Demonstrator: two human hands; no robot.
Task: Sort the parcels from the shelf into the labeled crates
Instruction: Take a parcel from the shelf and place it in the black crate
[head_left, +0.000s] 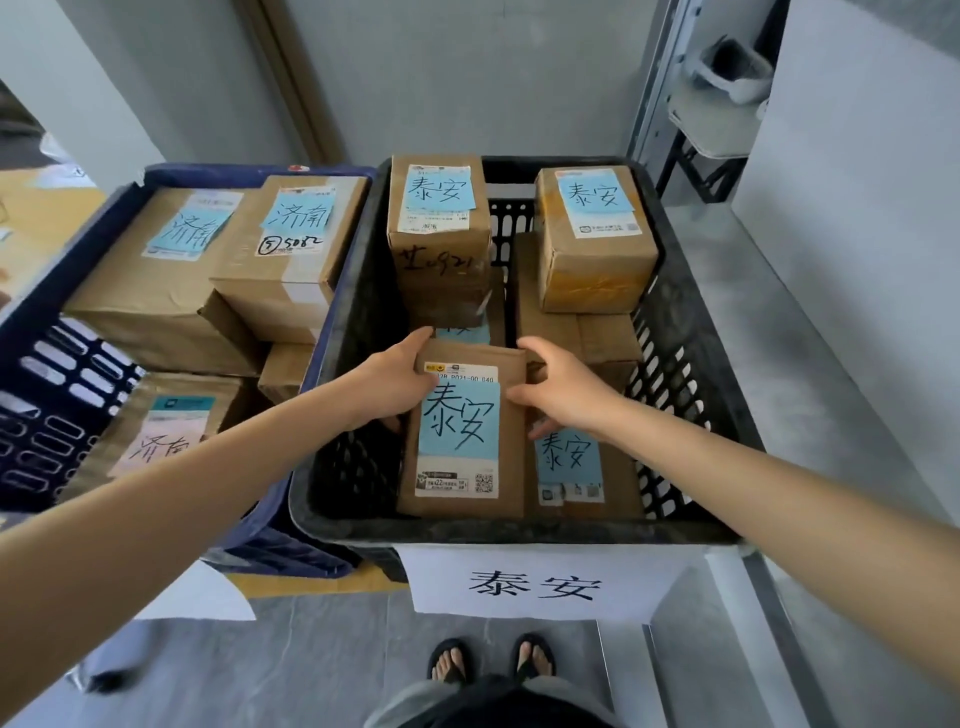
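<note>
Left hand (402, 382): arm stretched forward over the crate rim, thumb laid along top left edge of flat parcel (462, 501), fingers curled under its left side.
Right hand (563, 389): arm likewise extended, thumb hooked at top right corner, fingers bent against right edge.
Flat parcel: blue 泰安 note on face, gripped from both sides, inside black crate (519, 531) near front wall, just beside second flat parcel (584, 493).
Hidden or unclear: blue crate (47, 332) cut off at left; left fingertips beneath flat parcel; whether it rests on anything; second flat parcel's upper part under right hand.
</note>
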